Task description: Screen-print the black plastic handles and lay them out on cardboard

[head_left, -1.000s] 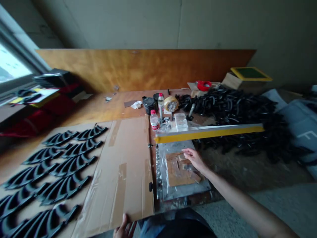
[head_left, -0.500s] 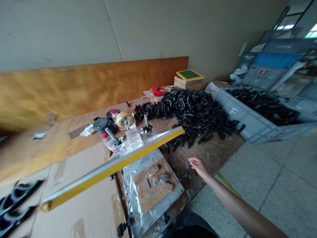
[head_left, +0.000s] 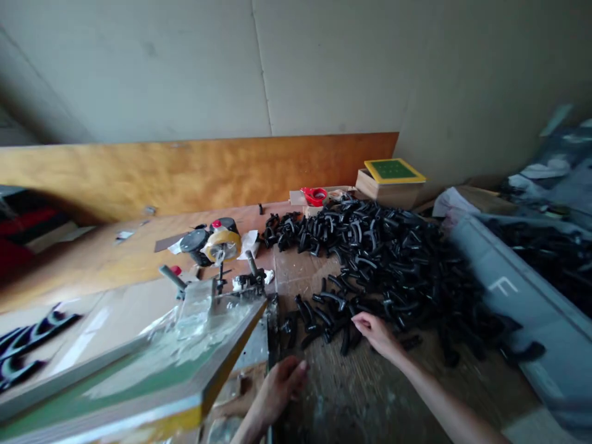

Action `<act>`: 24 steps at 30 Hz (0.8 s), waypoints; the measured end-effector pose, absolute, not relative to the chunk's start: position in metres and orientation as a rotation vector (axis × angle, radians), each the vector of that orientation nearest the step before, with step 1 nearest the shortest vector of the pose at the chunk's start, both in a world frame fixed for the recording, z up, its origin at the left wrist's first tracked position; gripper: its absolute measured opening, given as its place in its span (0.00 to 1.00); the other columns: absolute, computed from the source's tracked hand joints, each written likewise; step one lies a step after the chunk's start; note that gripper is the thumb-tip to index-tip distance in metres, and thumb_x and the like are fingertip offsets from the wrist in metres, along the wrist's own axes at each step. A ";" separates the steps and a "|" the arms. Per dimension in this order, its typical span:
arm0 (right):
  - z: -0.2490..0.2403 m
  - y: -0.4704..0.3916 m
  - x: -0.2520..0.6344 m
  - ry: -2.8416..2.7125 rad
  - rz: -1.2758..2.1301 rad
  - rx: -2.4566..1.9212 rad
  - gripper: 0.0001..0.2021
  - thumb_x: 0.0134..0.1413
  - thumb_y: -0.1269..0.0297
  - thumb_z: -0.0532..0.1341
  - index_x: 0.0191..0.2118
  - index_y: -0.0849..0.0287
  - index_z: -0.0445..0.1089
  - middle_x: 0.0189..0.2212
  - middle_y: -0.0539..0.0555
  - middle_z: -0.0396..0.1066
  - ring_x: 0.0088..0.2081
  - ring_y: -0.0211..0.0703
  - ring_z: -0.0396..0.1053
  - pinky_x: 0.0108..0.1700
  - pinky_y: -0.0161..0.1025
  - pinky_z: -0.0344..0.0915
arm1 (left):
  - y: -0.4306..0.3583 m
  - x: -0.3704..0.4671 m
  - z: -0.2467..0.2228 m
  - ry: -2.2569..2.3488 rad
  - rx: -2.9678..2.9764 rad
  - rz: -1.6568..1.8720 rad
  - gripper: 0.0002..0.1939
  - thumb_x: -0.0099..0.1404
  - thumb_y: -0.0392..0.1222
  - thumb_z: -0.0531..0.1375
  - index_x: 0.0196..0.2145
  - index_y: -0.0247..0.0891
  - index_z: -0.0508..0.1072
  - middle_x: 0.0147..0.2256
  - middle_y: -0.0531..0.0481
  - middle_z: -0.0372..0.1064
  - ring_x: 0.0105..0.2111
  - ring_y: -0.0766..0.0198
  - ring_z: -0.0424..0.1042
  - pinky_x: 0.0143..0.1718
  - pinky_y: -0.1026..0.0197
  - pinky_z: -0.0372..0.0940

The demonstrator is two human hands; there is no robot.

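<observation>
My right hand (head_left: pixel 374 330) is closed at the near edge of a large pile of black curved plastic parts (head_left: pixel 388 259); what it holds, if anything, is hidden. My left hand (head_left: pixel 282 385) hovers low at centre, beside the metal plate of a fixture (head_left: pixel 254 346), its fingers curled and blurred. To its left a framed screen (head_left: pixel 152 376) with a green mesh is tilted up on a clamp hinge (head_left: pixel 252 280).
A grey bin (head_left: pixel 513 290) marked F holds more black parts at the right. Tape rolls (head_left: pixel 222 246), a red tape dispenser (head_left: pixel 315 196) and a wooden box (head_left: pixel 388 188) stand along the back. Curved parts (head_left: pixel 37 345) lie on cardboard at the left.
My left hand has come into view. The view has swung right and closer to the pile, and the screen shows its green mesh at a changed angle. My right hand is now at the pile's edge.
</observation>
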State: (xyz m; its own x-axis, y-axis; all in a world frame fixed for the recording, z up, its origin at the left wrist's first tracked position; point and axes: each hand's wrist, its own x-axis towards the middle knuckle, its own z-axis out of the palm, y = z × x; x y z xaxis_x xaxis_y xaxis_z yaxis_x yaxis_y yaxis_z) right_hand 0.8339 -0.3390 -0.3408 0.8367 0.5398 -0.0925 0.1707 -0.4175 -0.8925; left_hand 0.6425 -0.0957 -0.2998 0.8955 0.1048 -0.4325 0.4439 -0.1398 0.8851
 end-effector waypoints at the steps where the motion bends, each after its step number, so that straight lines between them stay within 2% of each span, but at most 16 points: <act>1: -0.336 -0.342 0.854 -0.612 0.463 -2.026 0.14 0.57 0.58 0.54 0.41 0.59 0.73 0.40 0.56 0.76 0.43 0.46 0.73 0.49 0.43 0.66 | -0.107 0.673 -0.303 0.438 1.677 -0.263 0.32 0.56 0.72 0.53 0.32 0.35 0.70 0.30 0.49 0.70 0.30 0.63 0.70 0.29 0.64 0.64; 3: -0.321 -0.341 0.892 -0.770 0.504 -2.092 0.13 0.57 0.63 0.54 0.42 0.58 0.74 0.41 0.55 0.76 0.43 0.45 0.73 0.49 0.42 0.66 | -0.116 0.733 -0.308 0.488 1.663 -0.135 0.33 0.55 0.72 0.54 0.34 0.35 0.71 0.32 0.47 0.71 0.33 0.61 0.71 0.30 0.63 0.65; 6: -0.293 -0.320 0.952 -1.018 0.524 -2.154 0.12 0.56 0.68 0.56 0.42 0.58 0.75 0.41 0.55 0.76 0.44 0.44 0.72 0.49 0.40 0.65 | -0.097 0.823 -0.310 0.647 1.784 0.096 0.31 0.60 0.68 0.51 0.37 0.34 0.72 0.34 0.45 0.73 0.36 0.59 0.73 0.31 0.63 0.67; 9: -0.271 -0.276 1.017 -1.244 0.446 -2.190 0.12 0.56 0.70 0.57 0.42 0.59 0.75 0.43 0.56 0.75 0.47 0.45 0.71 0.52 0.40 0.63 | -0.047 0.910 -0.304 0.827 1.933 0.268 0.27 0.66 0.60 0.48 0.40 0.34 0.74 0.36 0.44 0.75 0.38 0.59 0.74 0.34 0.63 0.67; 14: -0.253 -0.173 1.115 -1.445 0.240 -2.223 0.12 0.59 0.68 0.57 0.44 0.59 0.75 0.44 0.57 0.75 0.49 0.45 0.69 0.54 0.40 0.61 | 0.059 1.028 -0.297 1.074 2.092 0.392 0.21 0.67 0.51 0.50 0.42 0.35 0.76 0.41 0.40 0.76 0.45 0.54 0.73 0.43 0.59 0.64; 19: -0.251 -0.052 1.192 -1.531 0.093 -2.287 0.15 0.63 0.62 0.55 0.50 0.60 0.73 0.49 0.59 0.73 0.54 0.46 0.67 0.57 0.40 0.58 | 0.157 1.105 -0.312 1.203 2.263 0.355 0.25 0.68 0.55 0.48 0.48 0.39 0.75 0.48 0.40 0.74 0.51 0.51 0.71 0.49 0.57 0.63; 24: -0.286 0.056 1.270 -1.447 0.231 -2.530 0.20 0.65 0.56 0.51 0.53 0.63 0.71 0.53 0.63 0.71 0.56 0.48 0.67 0.56 0.40 0.59 | 0.237 1.151 -0.346 1.193 2.453 0.238 0.27 0.67 0.58 0.48 0.53 0.41 0.73 0.54 0.42 0.70 0.56 0.49 0.66 0.56 0.53 0.58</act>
State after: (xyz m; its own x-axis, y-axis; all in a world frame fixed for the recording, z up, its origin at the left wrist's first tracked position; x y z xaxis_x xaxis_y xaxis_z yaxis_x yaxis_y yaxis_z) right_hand 1.2698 0.0562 -0.2862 0.5034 0.8636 -0.0286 0.8295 -0.4922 -0.2640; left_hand 1.1511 0.2374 -0.3461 0.6208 0.7836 -0.0216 0.7153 -0.5550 0.4246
